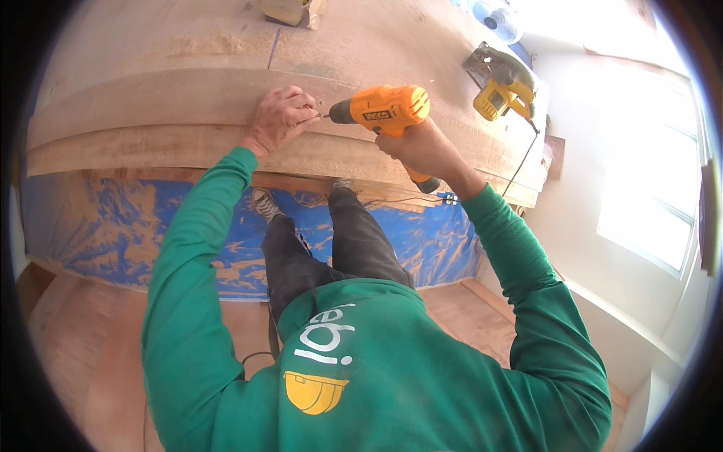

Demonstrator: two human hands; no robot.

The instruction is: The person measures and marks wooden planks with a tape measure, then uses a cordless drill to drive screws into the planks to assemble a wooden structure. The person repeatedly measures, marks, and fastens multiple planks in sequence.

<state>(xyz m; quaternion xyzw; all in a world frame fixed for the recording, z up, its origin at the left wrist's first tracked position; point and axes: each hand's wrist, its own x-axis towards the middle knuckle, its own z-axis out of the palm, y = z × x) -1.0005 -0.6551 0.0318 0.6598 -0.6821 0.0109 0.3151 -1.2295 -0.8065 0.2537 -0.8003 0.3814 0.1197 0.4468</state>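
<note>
My right hand (423, 149) is wrapped round the handle of an orange cordless drill (392, 105). The drill lies nearly level, its black chuck pointing left. A thin bit or screw sticks out of the chuck and reaches the fingertips of my left hand (283, 117). Those fingers are pinched together at the tip; whatever sits between them is too small to make out. My left hand rests on a long wooden strip (188, 96) along the near side of a broad plywood surface (173, 45). Another strip (135, 147) runs along the edge nearer me.
A yellow circular saw (501, 90) sits at the right on the plywood, its cord (521, 162) trailing down. Beyond it is a clear plastic bottle (503, 24). A yellowish object (286, 10) lies at the far edge. Dusty blue sheeting (226, 241) hangs below; a window (651, 181) is at right.
</note>
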